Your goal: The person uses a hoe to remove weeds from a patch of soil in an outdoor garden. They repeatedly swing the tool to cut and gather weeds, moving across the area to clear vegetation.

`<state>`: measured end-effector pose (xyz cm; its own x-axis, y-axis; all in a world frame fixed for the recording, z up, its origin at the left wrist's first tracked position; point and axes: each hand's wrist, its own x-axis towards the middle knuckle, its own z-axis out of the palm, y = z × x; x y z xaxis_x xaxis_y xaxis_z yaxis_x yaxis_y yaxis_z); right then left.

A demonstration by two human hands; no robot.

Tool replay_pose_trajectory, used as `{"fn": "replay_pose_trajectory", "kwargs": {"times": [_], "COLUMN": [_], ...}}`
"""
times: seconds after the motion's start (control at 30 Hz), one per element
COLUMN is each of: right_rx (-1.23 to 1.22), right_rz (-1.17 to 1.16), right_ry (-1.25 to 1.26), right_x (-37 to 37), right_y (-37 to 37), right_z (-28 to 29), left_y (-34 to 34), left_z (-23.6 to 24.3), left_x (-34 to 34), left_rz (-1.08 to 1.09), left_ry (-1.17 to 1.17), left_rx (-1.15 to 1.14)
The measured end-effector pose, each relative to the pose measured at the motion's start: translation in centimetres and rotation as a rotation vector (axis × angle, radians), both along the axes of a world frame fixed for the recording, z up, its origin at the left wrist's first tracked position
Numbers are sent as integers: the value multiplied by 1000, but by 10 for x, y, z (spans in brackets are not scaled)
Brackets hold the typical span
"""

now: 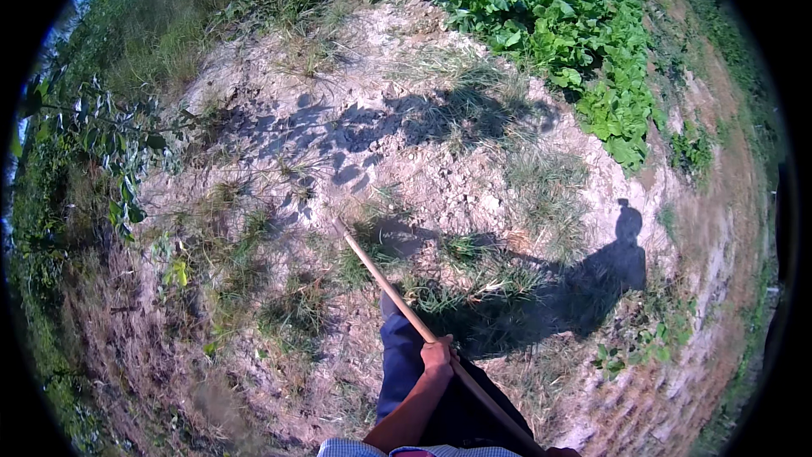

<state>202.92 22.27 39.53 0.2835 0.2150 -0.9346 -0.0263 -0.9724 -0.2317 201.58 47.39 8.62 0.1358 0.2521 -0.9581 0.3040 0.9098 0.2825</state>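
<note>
A long, smooth wooden pole (385, 283) slants across my body from the lower right up to the middle of the view. My left hand (437, 354) is closed around it, in front of my dark trousers (400, 355). The pole's far end points at the ground ahead and to the left; no tool head shows there. Its near end runs out at the lower edge. A small piece of what seems to be my right hand (562, 452) shows beside that end, with its fingers hidden.
Dry, pale, cloddy soil (474, 195) with grass tufts (461, 288) lies around my feet. Leafy green crop plants (550, 17) grow at the far right. Tall grass (169, 25) stands at the far left, near a leafy branch (127, 135). My shadow (622, 258) falls to the right.
</note>
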Motion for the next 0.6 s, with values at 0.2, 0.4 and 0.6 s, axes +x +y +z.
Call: {"fn": "replay_pose_trajectory", "kwargs": {"times": [0.2,0.4,0.6], "right_rx": [8,-82,-23], "right_rz": [75,124,393], "right_ry": [13,36,-35], "right_x": [8,18,23], "right_y": [-67,-113,-113], "right_z": [1,-6,-72], "left_y": [-68,-98,-29], "left_z": [3,28,55], "left_x": [8,22,44], "left_rz": [10,158,215], "left_ry": [-64,-199,-298], "left_rx": [-21,-77,69]}}
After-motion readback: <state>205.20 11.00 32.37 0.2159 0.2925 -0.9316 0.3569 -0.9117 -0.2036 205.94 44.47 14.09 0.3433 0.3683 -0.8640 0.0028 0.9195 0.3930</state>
